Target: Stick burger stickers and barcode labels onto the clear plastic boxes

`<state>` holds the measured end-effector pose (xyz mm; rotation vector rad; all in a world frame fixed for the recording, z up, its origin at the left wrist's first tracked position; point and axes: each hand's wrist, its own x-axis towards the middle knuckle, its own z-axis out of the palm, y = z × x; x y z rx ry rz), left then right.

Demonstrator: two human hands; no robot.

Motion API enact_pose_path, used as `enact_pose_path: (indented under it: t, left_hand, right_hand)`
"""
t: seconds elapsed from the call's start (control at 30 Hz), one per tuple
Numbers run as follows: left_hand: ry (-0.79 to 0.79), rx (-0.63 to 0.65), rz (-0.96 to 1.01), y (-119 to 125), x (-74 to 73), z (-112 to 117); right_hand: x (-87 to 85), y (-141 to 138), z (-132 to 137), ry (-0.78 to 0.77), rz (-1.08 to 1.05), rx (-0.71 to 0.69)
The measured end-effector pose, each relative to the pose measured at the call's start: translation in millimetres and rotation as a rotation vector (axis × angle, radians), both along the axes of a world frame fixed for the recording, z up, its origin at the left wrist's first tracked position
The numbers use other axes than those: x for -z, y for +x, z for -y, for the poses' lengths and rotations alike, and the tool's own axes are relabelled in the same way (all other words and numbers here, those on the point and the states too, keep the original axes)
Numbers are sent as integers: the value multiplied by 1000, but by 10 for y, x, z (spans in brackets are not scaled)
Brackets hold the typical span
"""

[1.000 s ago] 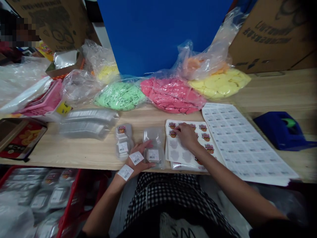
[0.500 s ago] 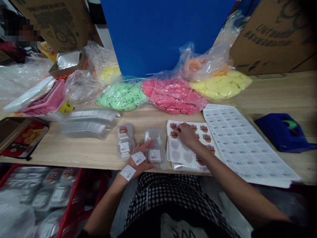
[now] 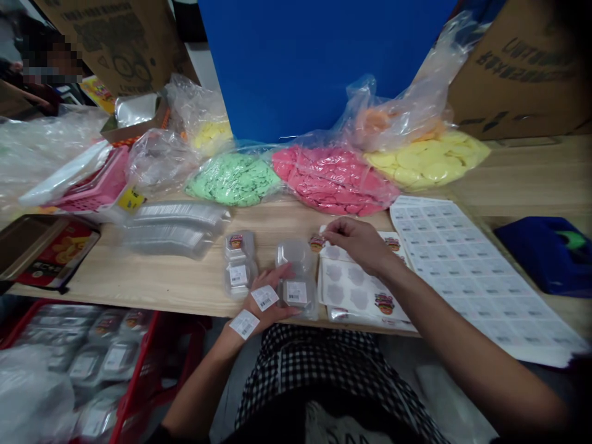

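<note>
My left hand (image 3: pixel 268 302) lies around the near half of a clear plastic container (image 3: pixel 293 256), thumb and fingers on either side of its barcode label (image 3: pixel 296 292). Two more barcode labels (image 3: pixel 265 298) are stuck on the back of that hand and on the wrist. Pinched between the fingertips of my right hand (image 3: pixel 361 243) is a burger-logo sticker (image 3: pixel 317 242), held off the sheet. Beneath this hand lies the sticker sheet (image 3: pixel 345 293), with several peeled spots. Left of my left hand stands another clear container (image 3: pixel 239 271) carrying a logo sticker and a barcode label.
A stack of clear containers (image 3: pixel 173 231) lies at the left. Bags of green (image 3: pixel 234 179), pink (image 3: pixel 333 179) and yellow pieces (image 3: pixel 430 161) line the back. Barcode label sheets (image 3: pixel 472 271) and a blue tape dispenser (image 3: pixel 541 253) are right. A red crate (image 3: pixel 148 351) sits below left.
My right hand has lifted a burger-logo sticker off the sheet and brought it left toward the container. My left hand stays on its container. The view has shifted slightly.
</note>
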<state>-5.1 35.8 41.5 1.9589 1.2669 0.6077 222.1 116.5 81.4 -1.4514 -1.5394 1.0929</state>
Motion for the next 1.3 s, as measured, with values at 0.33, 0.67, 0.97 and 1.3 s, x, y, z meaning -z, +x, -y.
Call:
enact_pose_path:
  t: [0.33, 0.67, 0.97, 1.3]
  left_hand:
    - [-16, -4, -14, -7, 14, 3]
    - [-30, -3, -24, -8, 12, 2]
    - [-19, -6, 5, -11, 21, 2]
    - [-18, -150, 566, -106, -13, 30]
  right_hand:
    - [132, -425, -264, -153, 86, -179]
    - [165, -463, -298, -80, 260, -203]
    - [356, -480, -237, 194, 366, -119]
    - [293, -149, -16, 206, 2, 238]
